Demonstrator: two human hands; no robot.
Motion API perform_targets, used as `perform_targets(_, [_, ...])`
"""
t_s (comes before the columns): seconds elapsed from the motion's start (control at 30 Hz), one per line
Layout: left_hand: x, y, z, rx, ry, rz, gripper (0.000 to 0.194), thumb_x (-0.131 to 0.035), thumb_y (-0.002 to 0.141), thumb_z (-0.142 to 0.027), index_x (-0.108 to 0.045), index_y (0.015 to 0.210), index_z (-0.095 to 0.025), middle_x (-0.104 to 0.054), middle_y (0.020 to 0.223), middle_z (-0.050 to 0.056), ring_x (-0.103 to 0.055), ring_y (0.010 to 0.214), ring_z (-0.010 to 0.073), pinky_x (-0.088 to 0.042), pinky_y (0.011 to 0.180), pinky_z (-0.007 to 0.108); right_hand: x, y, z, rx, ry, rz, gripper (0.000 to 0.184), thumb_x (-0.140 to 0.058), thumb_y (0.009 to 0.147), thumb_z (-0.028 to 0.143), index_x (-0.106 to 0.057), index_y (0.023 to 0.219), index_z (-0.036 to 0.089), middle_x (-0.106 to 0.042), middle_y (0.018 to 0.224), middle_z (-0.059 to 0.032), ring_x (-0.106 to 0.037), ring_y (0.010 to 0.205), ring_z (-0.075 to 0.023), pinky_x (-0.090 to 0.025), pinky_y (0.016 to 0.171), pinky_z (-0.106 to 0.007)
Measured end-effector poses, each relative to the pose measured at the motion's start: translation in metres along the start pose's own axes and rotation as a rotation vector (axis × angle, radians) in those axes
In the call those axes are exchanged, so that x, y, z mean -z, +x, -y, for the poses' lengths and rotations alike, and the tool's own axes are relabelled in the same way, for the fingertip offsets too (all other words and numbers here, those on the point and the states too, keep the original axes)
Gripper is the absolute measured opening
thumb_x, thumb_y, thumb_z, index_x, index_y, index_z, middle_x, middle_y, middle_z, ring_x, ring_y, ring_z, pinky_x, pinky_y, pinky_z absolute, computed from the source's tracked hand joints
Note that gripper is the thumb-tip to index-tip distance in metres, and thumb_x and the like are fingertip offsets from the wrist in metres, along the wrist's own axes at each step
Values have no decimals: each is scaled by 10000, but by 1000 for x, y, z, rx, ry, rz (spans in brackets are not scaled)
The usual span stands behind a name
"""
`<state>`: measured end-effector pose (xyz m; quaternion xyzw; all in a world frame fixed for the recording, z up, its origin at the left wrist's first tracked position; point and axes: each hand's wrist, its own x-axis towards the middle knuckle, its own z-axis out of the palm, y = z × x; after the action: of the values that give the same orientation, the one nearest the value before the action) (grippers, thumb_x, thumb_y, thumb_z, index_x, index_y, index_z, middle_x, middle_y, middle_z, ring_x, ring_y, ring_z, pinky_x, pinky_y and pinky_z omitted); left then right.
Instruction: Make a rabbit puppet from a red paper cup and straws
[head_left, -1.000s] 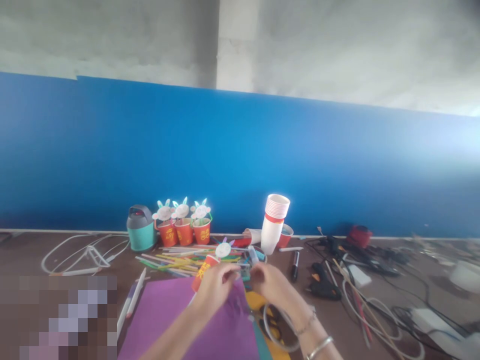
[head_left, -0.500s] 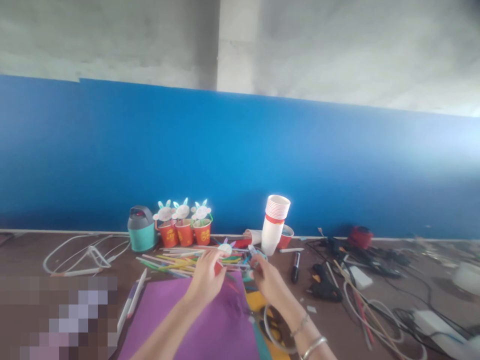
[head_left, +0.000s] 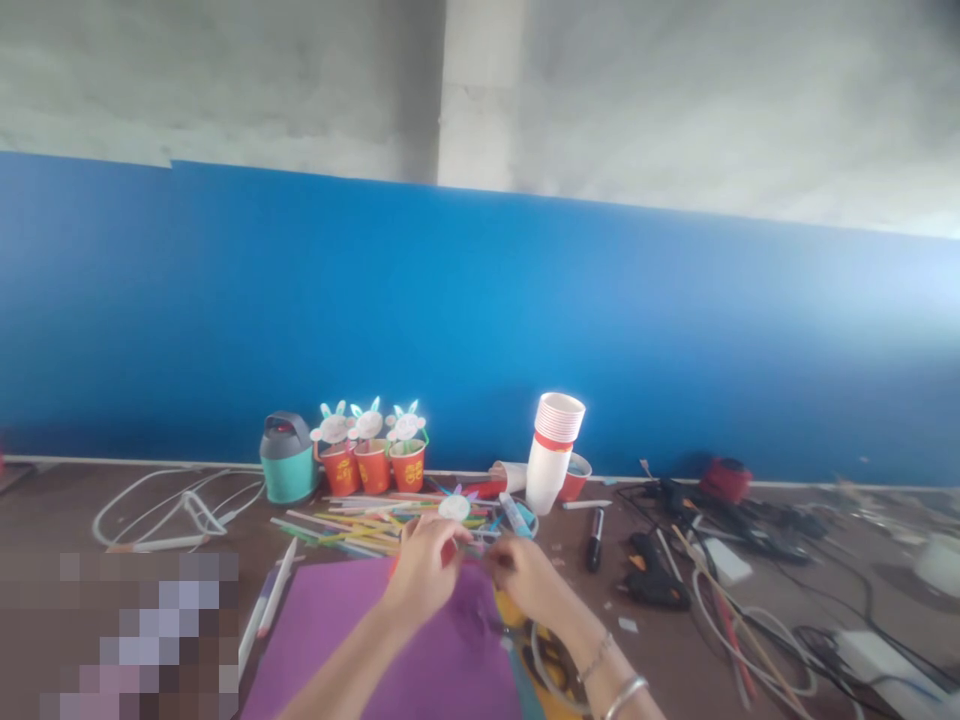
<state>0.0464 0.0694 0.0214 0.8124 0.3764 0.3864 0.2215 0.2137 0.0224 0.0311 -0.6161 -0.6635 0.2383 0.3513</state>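
Three red paper cups with white rabbit faces (head_left: 373,468) upright on brown surface (head_left: 660,665), seemingly complete. Fourth red paper cup (head_left: 448,549) seemingly unfinished, over purple sheet (head_left: 322,640), left hand (head_left: 424,572) closed round it; round white face (head_left: 454,508) just beyond. Right hand (head_left: 531,578) nearby, fingers bent, grip unclear.

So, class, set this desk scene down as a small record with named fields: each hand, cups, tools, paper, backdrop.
Left hand: around a red object, mostly hidden
Right hand: fingers bent, near the left; grip unclear
Decorated cups: three, red, in a row, eared faces on top
White cup stack: upright
Black marker: left of the glue gun
Purple sheet: flat, beneath the hands
Backdrop: blue panel
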Motion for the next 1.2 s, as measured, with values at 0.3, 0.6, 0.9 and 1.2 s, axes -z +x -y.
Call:
perform_targets(0.3, [-7,1,-7,76,154,-35,138,-586,767,-128,-596,853,-234,-694,861,3,-589,920,238,-359,834,391,-4,28,-4,46,166,-64,227,-621,719,340,-662,568,177,-572,627,-16,-523,632,-168,-401,589,-278])
perform_targets(0.6, [-13,2,-4,79,169,-168,153,-554,767,-102,-499,807,-239,-670,776,-22,-605,841,206,-358,790,347,-6,30,-13,-64,356,-185,321,-579,740,463,-703,812,176,-618,622,-15,-547,560,-163,-433,539,-283])
perform_targets(0.9, [-15,3,-1,111,180,-176,119,-548,787,-148,-475,823,-234,-630,788,-2,-590,823,213,-374,787,353,-21,31,-2,-156,563,-233,365,-740,574,514,-632,652,174,-629,565,-14,-610,547,-188,-476,519,-294])
perform_targets(1.2, [-15,2,-1,99,175,-182,145,-552,779,-118,-474,822,-233,-632,780,-9,-592,815,214,-374,780,351,-24,30,3,-196,568,-242,342,-747,564,491,-554,600,211,-605,546,1,-589,521,-194,-465,494,-311])
